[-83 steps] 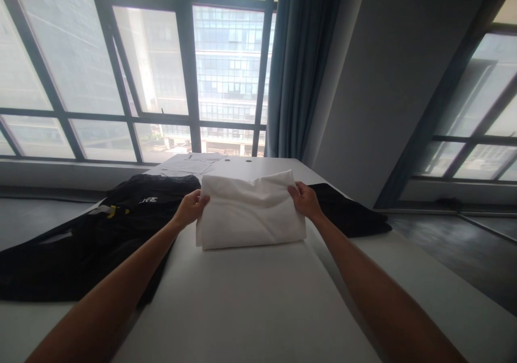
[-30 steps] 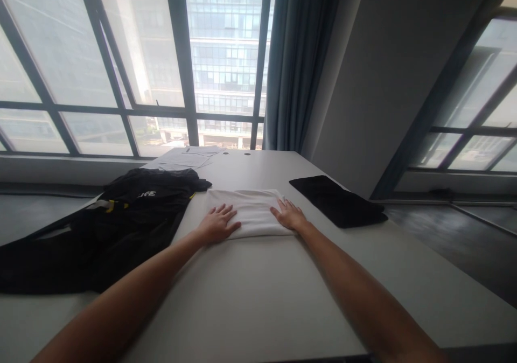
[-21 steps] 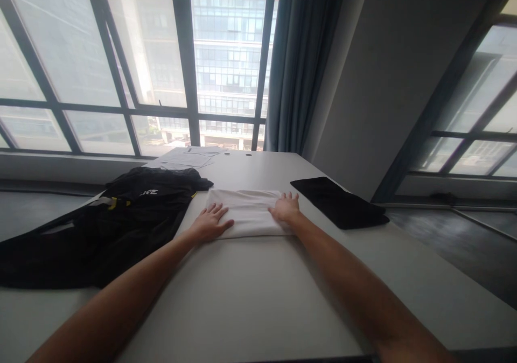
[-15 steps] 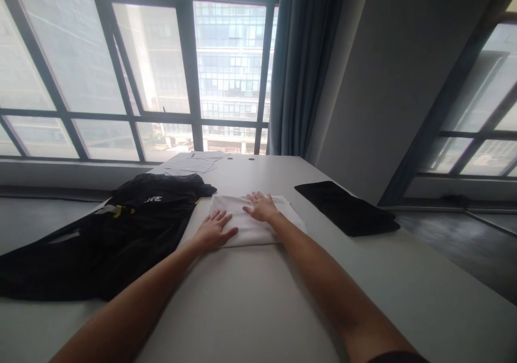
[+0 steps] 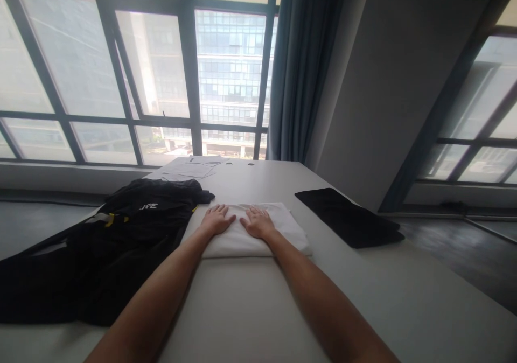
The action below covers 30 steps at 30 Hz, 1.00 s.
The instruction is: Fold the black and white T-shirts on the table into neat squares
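Note:
A white folded cloth (image 5: 242, 245), perhaps a garment, lies flat on the white table (image 5: 238, 309) in front of me. My left hand (image 5: 217, 220) rests palm down on its left part, fingers stretched forward. Beside it, my right hand (image 5: 257, 223) lies flat on the cloth too, fingers spread. The two thumbs point toward each other with a small gap between them. Neither hand grips the fabric. Close to the cloth's left edge is a black garment (image 5: 133, 250) with white lettering and yellow details, spread out loosely.
To the right lies a folded black cloth (image 5: 349, 217). Sheets of paper (image 5: 194, 167) are at the table's far left end. Beyond the table are large windows (image 5: 230, 72), a blue-grey curtain (image 5: 299, 72) and a grey pillar (image 5: 375, 93).
My left hand has slid forward and slightly right on the white cloth. My right hand has come back a little toward me, so both now sit level. The camera view has tilted slightly.

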Each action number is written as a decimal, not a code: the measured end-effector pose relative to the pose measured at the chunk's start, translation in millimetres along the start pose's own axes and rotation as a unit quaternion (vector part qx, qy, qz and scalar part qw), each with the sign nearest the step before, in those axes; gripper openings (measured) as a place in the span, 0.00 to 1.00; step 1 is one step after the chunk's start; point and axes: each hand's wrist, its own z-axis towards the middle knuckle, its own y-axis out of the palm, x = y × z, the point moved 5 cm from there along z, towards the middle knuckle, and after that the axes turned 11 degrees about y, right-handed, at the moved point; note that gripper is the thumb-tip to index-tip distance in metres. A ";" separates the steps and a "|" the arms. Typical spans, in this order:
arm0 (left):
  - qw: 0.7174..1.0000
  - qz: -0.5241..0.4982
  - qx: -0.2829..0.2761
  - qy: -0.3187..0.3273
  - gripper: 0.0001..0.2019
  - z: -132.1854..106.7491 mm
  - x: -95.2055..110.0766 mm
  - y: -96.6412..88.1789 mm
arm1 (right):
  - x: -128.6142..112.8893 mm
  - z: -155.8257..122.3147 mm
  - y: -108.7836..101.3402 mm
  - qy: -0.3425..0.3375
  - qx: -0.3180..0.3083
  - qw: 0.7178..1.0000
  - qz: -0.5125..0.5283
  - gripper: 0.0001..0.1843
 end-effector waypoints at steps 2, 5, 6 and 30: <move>1.000 -0.008 -0.004 -0.025 0.36 0.3 -12.6 7.1 | 27.6 6.1 -4.3 0.081 0.004 0.997 -0.003 0.41; 0.999 -0.010 -0.003 -0.042 0.38 -1.2 -18.9 10.7 | 78.7 11.6 -11.7 0.194 -0.005 0.981 0.011 0.44; 0.999 -0.009 -0.004 -0.048 0.38 -1.5 -18.7 11.0 | 92.9 12.2 -13.3 0.214 -0.010 0.977 0.018 0.46; 1.000 -0.028 0.009 -0.009 0.35 -61.0 6.0 8.7 | 102.6 -38.9 -22.2 0.136 0.034 0.990 0.022 0.38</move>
